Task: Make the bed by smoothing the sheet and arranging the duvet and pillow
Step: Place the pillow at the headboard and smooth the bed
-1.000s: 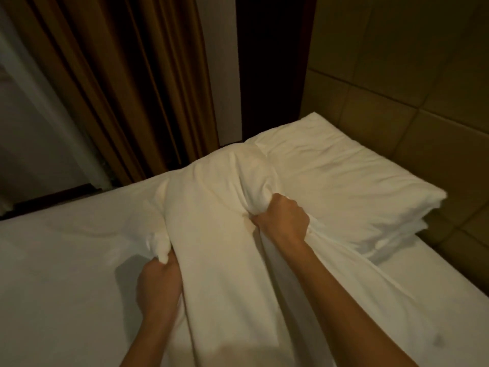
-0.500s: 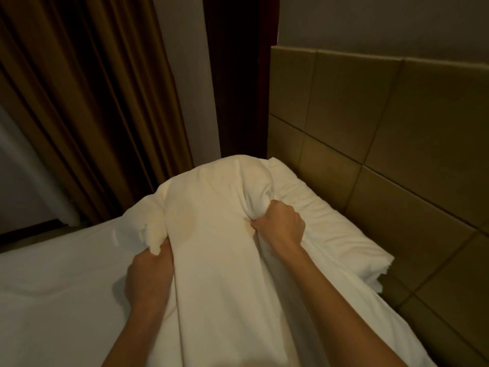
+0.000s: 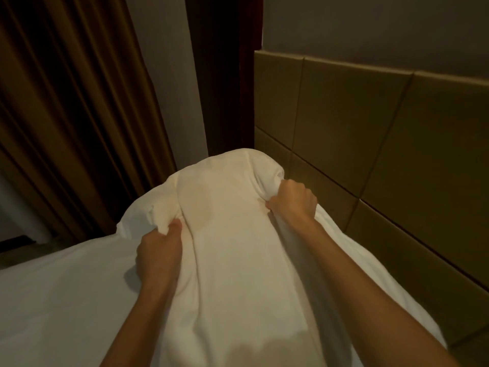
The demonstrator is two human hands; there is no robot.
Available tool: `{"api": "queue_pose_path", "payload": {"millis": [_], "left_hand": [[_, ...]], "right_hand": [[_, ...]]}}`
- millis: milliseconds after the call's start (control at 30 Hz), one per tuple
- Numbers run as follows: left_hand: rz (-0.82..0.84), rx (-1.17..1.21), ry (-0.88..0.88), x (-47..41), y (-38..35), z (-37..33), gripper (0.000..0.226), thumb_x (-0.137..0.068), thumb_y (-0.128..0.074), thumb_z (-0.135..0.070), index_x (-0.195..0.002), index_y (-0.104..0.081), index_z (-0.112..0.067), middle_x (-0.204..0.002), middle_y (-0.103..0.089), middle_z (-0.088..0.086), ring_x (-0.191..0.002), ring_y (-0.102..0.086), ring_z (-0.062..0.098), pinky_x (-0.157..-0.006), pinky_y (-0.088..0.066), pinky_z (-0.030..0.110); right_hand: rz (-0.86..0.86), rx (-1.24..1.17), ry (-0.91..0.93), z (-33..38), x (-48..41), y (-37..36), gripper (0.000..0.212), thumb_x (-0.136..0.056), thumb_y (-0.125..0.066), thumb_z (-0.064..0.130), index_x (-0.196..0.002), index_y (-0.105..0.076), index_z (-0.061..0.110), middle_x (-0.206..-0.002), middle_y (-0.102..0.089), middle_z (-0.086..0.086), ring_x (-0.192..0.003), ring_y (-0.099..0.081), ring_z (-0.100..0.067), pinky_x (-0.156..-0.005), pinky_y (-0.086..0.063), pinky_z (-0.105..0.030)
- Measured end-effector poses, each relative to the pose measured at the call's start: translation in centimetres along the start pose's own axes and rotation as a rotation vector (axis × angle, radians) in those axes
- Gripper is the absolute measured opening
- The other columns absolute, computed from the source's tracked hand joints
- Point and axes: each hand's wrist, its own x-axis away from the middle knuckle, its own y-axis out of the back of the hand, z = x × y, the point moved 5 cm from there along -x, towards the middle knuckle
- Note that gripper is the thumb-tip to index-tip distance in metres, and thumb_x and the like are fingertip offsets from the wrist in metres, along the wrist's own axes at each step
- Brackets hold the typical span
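Head cam: the duvet [image 3: 232,234] looks soft, floppy and fairly light, so bunched fistfuls near its top edge seem the way to go. That's what's happening: left hand [image 3: 158,250] and right hand [image 3: 292,198] both have fingers [image 3: 300,190] curled tight into the fabric, holding it up just in front of the headboard [image 3: 397,154]. A second ago it sat lower and the pillow by the headboard showed; now it's hidden.
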Motion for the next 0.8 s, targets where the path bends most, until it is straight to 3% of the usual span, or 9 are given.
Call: {"api": "queue_pose_path", "payload": {"millis": [133, 233, 300, 400, 467, 567, 633, 733, 800], "left_hand": [[0.012, -0.039, -0.014, -3.7, -4.4, 0.1, 0.038, -0.091, -0.049, -0.061, -0.09, -0.056, -0.023, -0.096, -0.066, 0.007, -0.088, -0.062, 0.031, -0.09, -0.051, 0.049], [0.125, -0.191, 0.071, -6.2, -8.0, 3.9, 0.061, -0.089, -0.045, -0.067, -0.117, -0.059, -0.015, -0.112, -0.065, 0.01, -0.099, -0.061, 0.032, -0.094, -0.049, 0.047], [0.22, -0.317, 0.156, -7.4, -9.9, 7.4, 0.077, -0.09, -0.043, -0.067, -0.143, -0.039, -0.012, -0.136, -0.053, 0.015, -0.119, -0.053, 0.034, -0.104, -0.041, 0.046], [0.23, -0.397, 0.175, -8.5, -11.2, 9.9, 0.088, -0.087, -0.04, -0.072, -0.152, -0.021, -0.015, -0.15, -0.035, 0.019, -0.132, -0.04, 0.037, -0.109, -0.033, 0.047], [0.195, -0.335, 0.22, -9.2, -11.1, 10.6, 0.089, -0.083, -0.035, -0.079, -0.152, -0.023, -0.023, -0.15, -0.03, 0.02, -0.132, -0.037, 0.04, -0.11, -0.031, 0.052], [0.129, -0.043, 0.428, -10.5, -10.2, 14.6, 0.096, -0.067, -0.029, -0.092, -0.145, -0.035, -0.037, -0.147, -0.035, 0.016, -0.125, -0.044, 0.041, -0.106, -0.036, 0.057], [0.15, 0.189, 0.48, -11.0, -10.3, 17.2, 0.086, -0.064, -0.042, -0.09, -0.137, -0.045, -0.042, -0.142, -0.046, 0.009, -0.118, -0.052, 0.033, -0.103, -0.042, 0.053], [0.187, 0.34, 0.448, -9.8, -10.3, 15.6, 0.04, -0.089, -0.059, -0.049, -0.119, -0.053, -0.023, -0.113, -0.059, 0.002, -0.099, -0.057, 0.022, -0.093, -0.049, 0.04], [0.187, 0.385, 0.407, -9.8, -10.6, 13.9, 0.015, -0.093, -0.063, -0.029, -0.102, -0.057, -0.018, -0.097, -0.061, 0.004, -0.092, -0.06, 0.025, -0.085, -0.051, 0.036]], "right_hand": [[-0.029, 0.065, 0.043, -0.2, -6.1, -1.9, 0.028, -0.088, -0.062, 0.023, -0.115, -0.06, 0.014, -0.11, -0.064, -0.007, -0.101, -0.061, -0.027, -0.076, -0.042, -0.03], [0.087, 0.19, 0.069, -1.7, -8.6, -6.0, 0.058, -0.091, -0.059, 0.029, -0.143, -0.034, 0.019, -0.135, -0.048, -0.013, -0.125, -0.045, -0.032, -0.105, -0.033, -0.045], [0.201, 0.25, 0.047, -3.6, -8.5, -10.4, 0.064, -0.096, -0.049, 0.032, -0.151, -0.015, 0.023, -0.147, -0.033, -0.014, -0.136, -0.03, -0.034, -0.114, -0.017, -0.053], [0.301, 0.251, 0.04, -5.8, -7.3, -16.2, 0.052, -0.103, -0.021, 0.033, -0.153, -0.008, 0.026, -0.156, -0.02, -0.01, -0.142, -0.019, -0.03, -0.114, -0.01, -0.059], [0.312, 0.218, 0.003, -6.5, -6.9, -17.7, 0.051, -0.103, -0.014, 0.036, -0.153, -0.006, 0.027, -0.16, -0.011, -0.007, -0.146, -0.01, -0.028, -0.114, -0.006, -0.062], [0.307, 0.197, -0.064, -7.0, -7.0, -18.1, 0.054, -0.102, -0.01, 0.043, -0.154, -0.004, 0.028, -0.162, -0.003, -0.007, -0.148, -0.002, -0.027, -0.113, -0.001, -0.064], [0.301, 0.188, -0.094, -7.1, -7.0, -18.1, 0.056, -0.102, -0.009, 0.046, -0.154, -0.004, 0.028, -0.162, -0.001, -0.008, -0.148, -0.001, -0.028, -0.113, -0.001, -0.065], [0.297, 0.182, -0.103, -6.7, -6.5, -18.0, 0.058, -0.101, -0.009, 0.05, -0.154, -0.005, 0.027, -0.161, -0.002, -0.01, -0.148, -0.002, -0.028, -0.113, -0.003, -0.064], [0.296, 0.174, -0.119, -6.9, -6.3, -18.2, 0.06, -0.1, -0.01, 0.054, -0.154, -0.005, 0.028, -0.161, -0.002, -0.011, -0.148, -0.002, -0.029, -0.113, -0.004, -0.064]]}}
